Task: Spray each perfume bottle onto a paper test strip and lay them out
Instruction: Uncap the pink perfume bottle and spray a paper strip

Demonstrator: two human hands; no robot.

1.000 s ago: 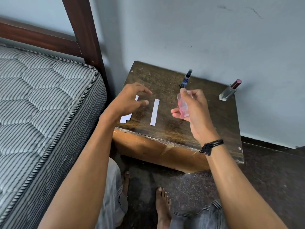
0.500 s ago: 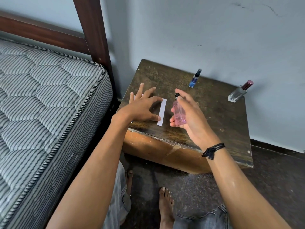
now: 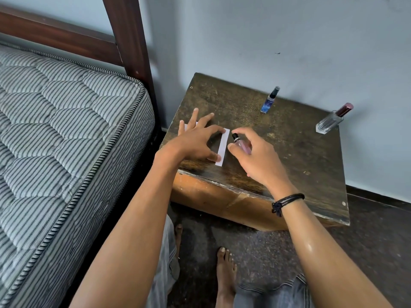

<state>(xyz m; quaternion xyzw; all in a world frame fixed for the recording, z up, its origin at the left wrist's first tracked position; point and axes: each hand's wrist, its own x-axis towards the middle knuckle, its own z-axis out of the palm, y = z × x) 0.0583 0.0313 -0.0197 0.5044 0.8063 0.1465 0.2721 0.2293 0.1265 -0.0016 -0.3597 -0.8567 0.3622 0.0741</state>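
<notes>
In the head view, the left hand lies flat with fingers spread on the worn dark wooden bedside table, its forefinger tip and thumb pinning the two ends of a narrow white paper test strip near the table's front-left edge, while a bit of a second white paper strip shows beneath its outer fingers. The right hand curls round a small clear-pink perfume bottle with a black spray top – tilted, the nozzle just beside the strip, the forefinger arched above the top. By the wall stand a slim blue perfume bottle with a black cap and, well apart, a clear glass bottle with a maroon cap.
</notes>
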